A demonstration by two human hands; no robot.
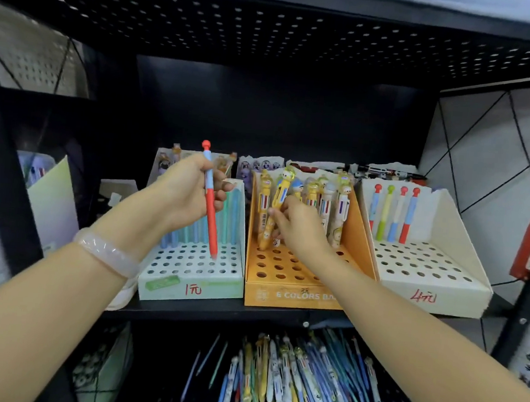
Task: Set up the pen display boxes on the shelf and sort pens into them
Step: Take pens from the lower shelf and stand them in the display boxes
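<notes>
- The left hand (184,191) has its fingers curled round a red and blue pen (210,206), held nearly upright, tip down over the holes of the green box (193,285).
- The right hand (299,227) pinches a yellow pen (274,211) standing in the orange box (291,295), just right of the green box.
- The white box (433,296), right of the orange box, holds four pens.
- Loose pens (294,380) lie heaped on the shelf below the orange box.

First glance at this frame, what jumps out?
The left hand holds a red-and-blue pen upright over the green box on the left. The right hand reaches into the orange box in the middle, among its cartoon-topped pens. Loose pens are heaped on the shelf below.
</notes>
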